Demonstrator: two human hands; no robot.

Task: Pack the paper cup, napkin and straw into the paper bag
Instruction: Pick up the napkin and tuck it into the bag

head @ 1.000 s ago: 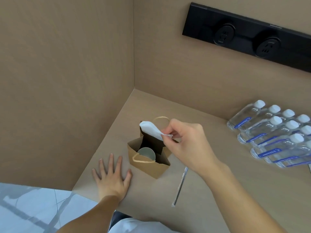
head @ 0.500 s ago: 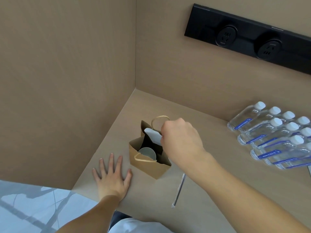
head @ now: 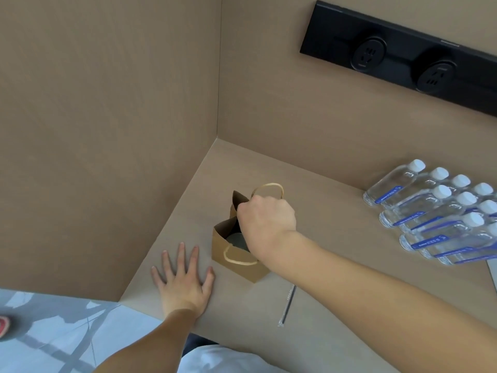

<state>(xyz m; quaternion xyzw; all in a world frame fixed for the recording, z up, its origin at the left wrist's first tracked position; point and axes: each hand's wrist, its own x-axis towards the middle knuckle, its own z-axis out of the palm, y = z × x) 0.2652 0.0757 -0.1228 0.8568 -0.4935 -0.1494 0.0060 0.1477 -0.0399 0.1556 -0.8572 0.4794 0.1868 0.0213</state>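
The right hand [head: 266, 224] is down in the mouth of the small brown paper bag with twisted paper handles [head: 236, 254], knuckles up, wrist bent, the fingers curled under and out of sight inside the opening. Whether those fingers are pinched on anything cannot be told from here; the back of the hand covers them, and the napkin is not visible at all. The right forearm runs in from the lower right, crossing above the tabletop at a slant.

Just under the hand, inside the bag, a slice of the round pale paper cup [head: 234, 239] shows, sitting upright in the near-left part of the opening. One rope handle flops forward over the front wall, the other arches up behind the knuckles.

Over to the left, the left hand [head: 185, 284] lies flat on the beige tabletop [head: 349, 319], palm down, fingers spread wide and gripping nothing, its thumb just beside the bag's lower left corner.

Near the bag's right corner, the thin straw in its clear wrapper [head: 287, 305] lies on the table, partly under the right forearm, pointing toward the near edge.

Farther right, well apart, clear plastic water bottles with white caps and blue labels [head: 430, 211] lie in rows against the back wall, below a black socket strip [head: 403, 55].
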